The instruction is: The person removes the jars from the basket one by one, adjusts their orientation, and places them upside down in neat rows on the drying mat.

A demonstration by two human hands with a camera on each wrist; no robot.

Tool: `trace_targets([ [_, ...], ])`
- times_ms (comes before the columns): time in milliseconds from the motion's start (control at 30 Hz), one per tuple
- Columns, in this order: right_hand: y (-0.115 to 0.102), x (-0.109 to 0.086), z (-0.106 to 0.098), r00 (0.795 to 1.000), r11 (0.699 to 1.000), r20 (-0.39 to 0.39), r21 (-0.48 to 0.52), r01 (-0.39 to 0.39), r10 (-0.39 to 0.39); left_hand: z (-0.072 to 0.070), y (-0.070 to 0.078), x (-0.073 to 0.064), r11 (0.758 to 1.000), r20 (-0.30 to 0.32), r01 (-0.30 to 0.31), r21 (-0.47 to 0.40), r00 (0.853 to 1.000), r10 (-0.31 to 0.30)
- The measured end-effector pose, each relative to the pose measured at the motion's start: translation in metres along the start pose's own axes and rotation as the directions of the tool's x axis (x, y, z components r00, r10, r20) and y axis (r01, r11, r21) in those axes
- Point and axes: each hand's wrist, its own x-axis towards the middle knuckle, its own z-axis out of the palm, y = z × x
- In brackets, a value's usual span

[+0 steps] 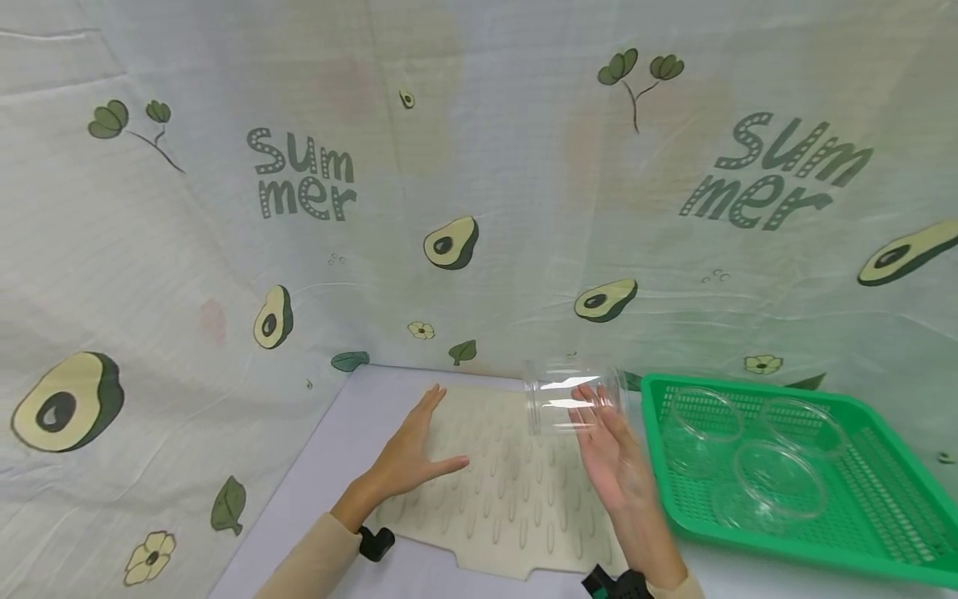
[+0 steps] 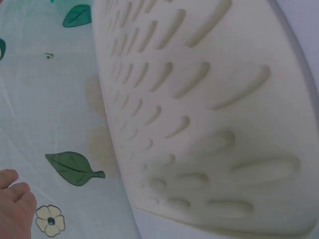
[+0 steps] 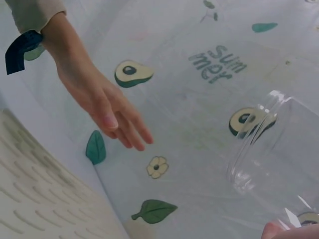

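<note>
Above the far right of the cream ridged mat (image 1: 509, 507), we see a clear cylindrical jar (image 1: 550, 408) lying sideways. It looks light, stiff and slippery, perhaps fragile, best held around its body. Our right hand (image 1: 612, 459) grips its right end between thumb and fingers; our left hand (image 1: 402, 456) hovers empty, thumb spread wide.

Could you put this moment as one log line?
right hand: holds clear jar sideways | left hand: empty, near cream mat | green basket: three clear containers
</note>
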Motion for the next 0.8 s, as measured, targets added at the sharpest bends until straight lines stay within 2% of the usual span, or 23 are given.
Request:
trace_targets([
  [200, 0.010, 0.007, -0.002, 1.000, 1.000, 0.004, -0.015, -0.007, 0.007, 0.000, -0.017, -0.009, 0.997, 0.044, 0.072, 0.026, 0.996, -0.073],
  [333, 0.018, 0.014, 0.000, 0.999, 0.998, -0.044, -0.050, -0.024, 0.022, 0.001, -0.027, -0.015, 0.994, 0.086, 0.095, 0.060, 0.991, -0.100],
  [800, 0.048, 0.042, 0.002, 0.985, 0.996, -0.157, -0.046, -0.082, 0.074, 0.011, -0.047, -0.042, 0.986, 0.214, 0.120, 0.113, 0.966, -0.142],
])
